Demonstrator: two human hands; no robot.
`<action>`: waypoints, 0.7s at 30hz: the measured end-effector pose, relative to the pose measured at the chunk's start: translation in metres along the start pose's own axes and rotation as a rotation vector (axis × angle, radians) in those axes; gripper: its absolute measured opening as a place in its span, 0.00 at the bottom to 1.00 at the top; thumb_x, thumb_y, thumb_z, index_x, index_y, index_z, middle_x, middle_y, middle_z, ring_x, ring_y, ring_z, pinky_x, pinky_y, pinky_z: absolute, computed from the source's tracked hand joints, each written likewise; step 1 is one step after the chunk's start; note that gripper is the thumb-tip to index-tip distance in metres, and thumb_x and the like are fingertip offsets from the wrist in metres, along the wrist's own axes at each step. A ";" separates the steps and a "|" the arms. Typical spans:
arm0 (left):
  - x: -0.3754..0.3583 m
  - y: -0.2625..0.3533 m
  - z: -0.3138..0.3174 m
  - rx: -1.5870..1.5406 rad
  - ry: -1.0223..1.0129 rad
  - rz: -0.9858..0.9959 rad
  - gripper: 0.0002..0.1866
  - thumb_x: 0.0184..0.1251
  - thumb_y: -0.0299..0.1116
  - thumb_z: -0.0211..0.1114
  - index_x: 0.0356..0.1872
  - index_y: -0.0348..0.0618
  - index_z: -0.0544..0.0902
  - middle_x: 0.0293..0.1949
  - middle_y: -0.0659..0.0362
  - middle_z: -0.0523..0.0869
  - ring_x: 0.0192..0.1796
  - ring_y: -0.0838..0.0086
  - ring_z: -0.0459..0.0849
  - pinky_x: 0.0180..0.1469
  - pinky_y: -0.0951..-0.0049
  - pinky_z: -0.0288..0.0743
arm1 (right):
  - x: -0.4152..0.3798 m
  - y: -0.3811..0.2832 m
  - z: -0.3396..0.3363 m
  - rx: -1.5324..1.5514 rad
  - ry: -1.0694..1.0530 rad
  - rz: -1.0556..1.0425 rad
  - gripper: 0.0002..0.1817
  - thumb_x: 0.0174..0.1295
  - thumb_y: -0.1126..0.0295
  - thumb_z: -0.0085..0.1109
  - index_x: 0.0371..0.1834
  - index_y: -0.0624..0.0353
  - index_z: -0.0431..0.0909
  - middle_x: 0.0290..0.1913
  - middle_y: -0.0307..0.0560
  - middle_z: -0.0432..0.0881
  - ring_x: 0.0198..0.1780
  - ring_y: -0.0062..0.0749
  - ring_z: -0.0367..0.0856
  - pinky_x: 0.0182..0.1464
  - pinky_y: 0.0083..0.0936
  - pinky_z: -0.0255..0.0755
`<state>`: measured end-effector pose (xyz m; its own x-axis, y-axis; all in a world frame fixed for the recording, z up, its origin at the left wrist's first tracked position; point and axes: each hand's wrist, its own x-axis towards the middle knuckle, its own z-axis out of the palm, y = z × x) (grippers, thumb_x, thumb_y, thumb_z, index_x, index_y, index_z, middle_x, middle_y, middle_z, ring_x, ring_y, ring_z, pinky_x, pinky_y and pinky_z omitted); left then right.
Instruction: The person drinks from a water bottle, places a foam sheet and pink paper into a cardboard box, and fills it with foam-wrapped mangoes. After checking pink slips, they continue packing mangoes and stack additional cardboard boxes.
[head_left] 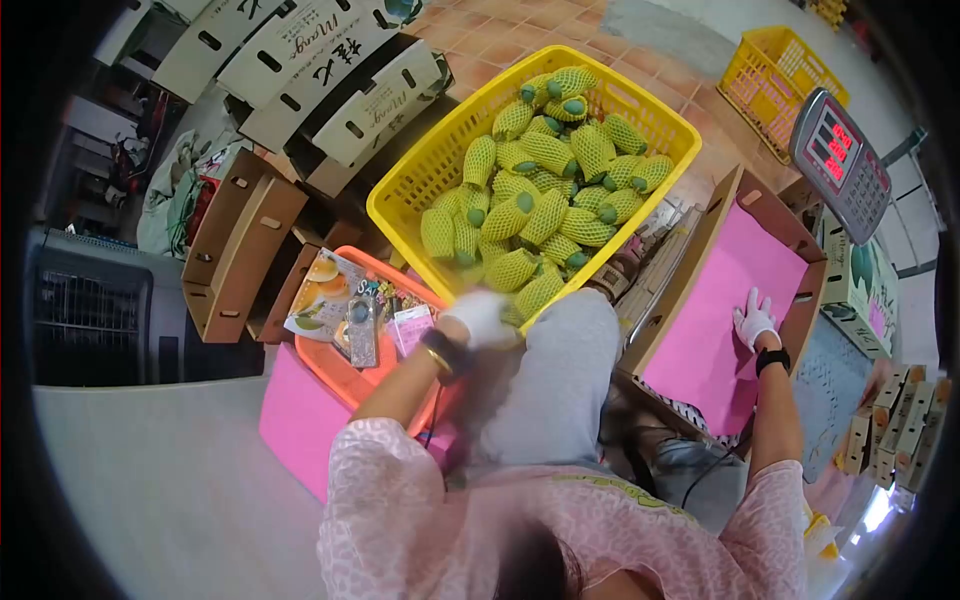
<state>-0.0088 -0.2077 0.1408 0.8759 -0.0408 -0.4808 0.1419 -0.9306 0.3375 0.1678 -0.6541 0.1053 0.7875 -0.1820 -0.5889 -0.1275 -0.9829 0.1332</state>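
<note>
My left hand (482, 318), in a white glove, is smeared by motion at the near corner of the yellow basket (415, 255), so its fingers do not show clearly. Beside it lies a mango (540, 292) in a yellow foam net, one of many netted green mangoes (548, 150) heaped in that basket. My right hand (757, 320), gloved in white, rests with fingers spread on a pink sheet (712, 320). That sheet lines the bottom of a shallow cardboard box (672, 290) to the right.
An orange tray (335, 375) with a phone (362, 330) and printed papers stands at the left. A scale display (840, 160) with red digits rises beyond the box. Stacked mango cartons (330, 75) fill the far left, and another yellow crate (775, 85) sits at the back right.
</note>
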 end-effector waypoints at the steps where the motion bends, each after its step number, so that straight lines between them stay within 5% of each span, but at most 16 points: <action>1: 0.019 -0.012 -0.013 -0.011 0.025 -0.019 0.27 0.42 0.46 0.66 0.45 0.42 0.77 0.37 0.46 0.81 0.42 0.55 0.80 0.45 0.61 0.72 | -0.001 0.000 0.000 -0.008 -0.009 0.003 0.38 0.62 0.49 0.38 0.70 0.44 0.32 0.70 0.61 0.36 0.67 0.69 0.40 0.67 0.45 0.43; 3: 0.057 -0.022 -0.042 -0.105 0.291 -0.126 0.33 0.39 0.36 0.69 0.51 0.36 0.71 0.45 0.45 0.78 0.48 0.55 0.77 0.50 0.65 0.71 | 0.008 0.007 0.010 -0.042 0.019 -0.002 0.38 0.62 0.49 0.38 0.70 0.45 0.32 0.69 0.62 0.36 0.66 0.70 0.42 0.67 0.45 0.44; 5: 0.106 -0.036 -0.038 0.066 0.381 -0.160 0.37 0.45 0.31 0.66 0.60 0.42 0.61 0.57 0.51 0.68 0.60 0.61 0.67 0.58 0.62 0.63 | 0.006 0.006 0.010 -0.076 0.045 -0.017 0.38 0.62 0.50 0.38 0.70 0.47 0.33 0.69 0.63 0.37 0.66 0.71 0.43 0.66 0.46 0.45; 9: 0.164 -0.038 -0.018 -0.050 0.175 -0.358 0.39 0.44 0.33 0.65 0.61 0.46 0.60 0.59 0.53 0.67 0.61 0.62 0.65 0.60 0.61 0.60 | -0.005 0.005 0.005 -0.020 0.028 -0.049 0.39 0.61 0.52 0.40 0.69 0.53 0.33 0.68 0.70 0.38 0.64 0.75 0.43 0.66 0.50 0.44; 13: 0.178 -0.047 -0.012 -0.231 0.303 -0.383 0.38 0.39 0.34 0.70 0.57 0.45 0.66 0.55 0.49 0.72 0.59 0.60 0.69 0.60 0.64 0.63 | -0.005 0.004 0.006 -0.014 0.014 -0.035 0.38 0.61 0.55 0.40 0.69 0.54 0.33 0.67 0.71 0.36 0.65 0.75 0.40 0.67 0.49 0.40; 15: 0.171 -0.049 -0.025 -0.495 0.356 -0.364 0.38 0.35 0.30 0.72 0.55 0.42 0.67 0.45 0.48 0.79 0.45 0.59 0.79 0.49 0.71 0.72 | -0.010 0.001 0.002 -0.003 -0.006 -0.021 0.38 0.61 0.55 0.40 0.69 0.53 0.33 0.68 0.70 0.36 0.65 0.75 0.40 0.67 0.49 0.41; 18: 0.167 -0.076 -0.031 -0.993 0.414 -0.155 0.38 0.36 0.26 0.69 0.56 0.36 0.65 0.39 0.52 0.81 0.39 0.69 0.80 0.43 0.73 0.74 | -0.005 0.003 0.007 -0.029 0.013 -0.014 0.38 0.61 0.55 0.41 0.69 0.52 0.33 0.68 0.69 0.36 0.65 0.75 0.41 0.66 0.49 0.44; 19: 0.159 -0.081 -0.038 -1.191 0.238 -0.257 0.37 0.39 0.23 0.68 0.57 0.36 0.63 0.43 0.53 0.79 0.42 0.69 0.79 0.46 0.71 0.74 | -0.004 0.002 0.007 -0.023 0.017 -0.022 0.38 0.61 0.55 0.41 0.69 0.52 0.33 0.68 0.69 0.36 0.65 0.75 0.41 0.66 0.49 0.44; 21: 0.138 -0.077 -0.045 -1.757 0.103 0.072 0.30 0.51 0.18 0.59 0.59 0.44 0.62 0.47 0.56 0.77 0.44 0.69 0.79 0.44 0.65 0.77 | -0.006 0.004 0.004 0.012 0.012 -0.035 0.38 0.61 0.55 0.41 0.69 0.51 0.33 0.68 0.68 0.36 0.65 0.76 0.40 0.65 0.51 0.44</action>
<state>0.1222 -0.1251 0.0845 0.9154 0.0248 -0.4018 0.3282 0.5321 0.7805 0.1602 -0.6573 0.1057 0.7989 -0.1475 -0.5832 -0.1069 -0.9889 0.1037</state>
